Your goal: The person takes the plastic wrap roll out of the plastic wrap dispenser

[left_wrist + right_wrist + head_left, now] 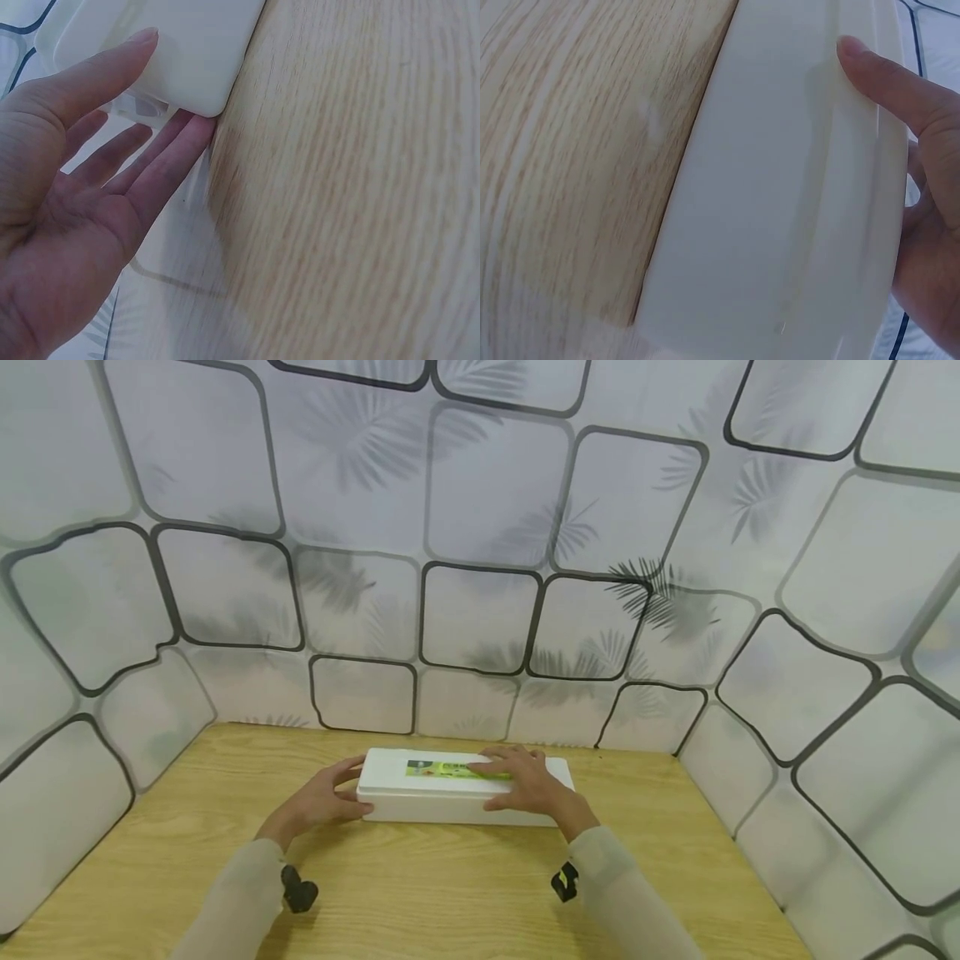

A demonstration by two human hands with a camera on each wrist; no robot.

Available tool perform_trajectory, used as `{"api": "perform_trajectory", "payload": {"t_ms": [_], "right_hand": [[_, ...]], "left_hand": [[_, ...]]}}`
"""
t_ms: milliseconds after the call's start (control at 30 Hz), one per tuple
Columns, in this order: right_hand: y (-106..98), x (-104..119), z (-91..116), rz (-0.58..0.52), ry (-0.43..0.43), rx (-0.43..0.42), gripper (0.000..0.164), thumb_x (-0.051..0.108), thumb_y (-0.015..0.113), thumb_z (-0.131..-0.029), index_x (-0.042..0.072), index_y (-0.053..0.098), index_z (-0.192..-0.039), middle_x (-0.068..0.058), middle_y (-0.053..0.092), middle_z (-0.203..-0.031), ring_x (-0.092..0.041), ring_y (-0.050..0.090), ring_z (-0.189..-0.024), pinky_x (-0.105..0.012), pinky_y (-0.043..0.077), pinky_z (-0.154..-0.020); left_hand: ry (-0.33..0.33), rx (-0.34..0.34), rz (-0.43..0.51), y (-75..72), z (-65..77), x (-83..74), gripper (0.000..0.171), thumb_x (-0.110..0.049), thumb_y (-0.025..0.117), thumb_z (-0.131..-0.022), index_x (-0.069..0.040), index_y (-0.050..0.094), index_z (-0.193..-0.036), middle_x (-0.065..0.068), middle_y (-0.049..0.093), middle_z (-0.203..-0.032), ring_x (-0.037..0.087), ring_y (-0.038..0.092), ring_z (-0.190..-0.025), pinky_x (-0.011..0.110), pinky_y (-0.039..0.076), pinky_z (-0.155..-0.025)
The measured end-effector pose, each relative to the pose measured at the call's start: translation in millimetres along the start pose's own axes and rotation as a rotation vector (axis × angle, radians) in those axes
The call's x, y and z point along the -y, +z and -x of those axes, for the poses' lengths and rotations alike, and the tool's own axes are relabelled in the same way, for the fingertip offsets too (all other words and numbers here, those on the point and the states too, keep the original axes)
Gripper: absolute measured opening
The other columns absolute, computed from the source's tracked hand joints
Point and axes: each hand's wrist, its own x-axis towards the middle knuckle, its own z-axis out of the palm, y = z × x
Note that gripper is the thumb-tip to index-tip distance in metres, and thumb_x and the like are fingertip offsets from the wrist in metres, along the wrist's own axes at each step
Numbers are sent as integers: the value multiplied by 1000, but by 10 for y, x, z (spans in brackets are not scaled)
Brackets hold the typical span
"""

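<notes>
A long white lidded box [450, 811] lies crosswise on the table, its lid [392, 768] down and bearing a green label [426, 768]. At its left end is the left hand [322, 800]; the thumb lies along the front side and the nearly straight fingers touch the end, as the left wrist view of the hand [90, 187] shows. The right hand [525, 783] grips across the lid right of centre, fingers over the top and thumb on the front. In the right wrist view, the right thumb [889, 82] rests against the lid's edge; most fingers are hidden behind the box.
The wood-grain table [420, 893] extends in front of the box and to both sides. Behind it and at left and right stand patterned cloth walls [480, 618] with dark outlines and leaf prints. Small black devices [300, 891] are worn at both wrists.
</notes>
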Motion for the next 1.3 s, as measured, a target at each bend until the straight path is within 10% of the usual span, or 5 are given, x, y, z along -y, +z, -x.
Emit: {"api": "perform_trajectory", "payload": {"t_ms": [1300], "right_hand": [[-287, -117, 121, 43, -4, -92, 64, 38, 85, -84, 22, 64, -142, -14, 56, -152, -41, 52, -130, -64, 33, -96]], "left_hand": [[-34, -28, -14, 27, 18, -50, 91, -23, 76, -95, -8, 19, -165, 34, 23, -165, 43, 60, -131, 45, 61, -97]]}}
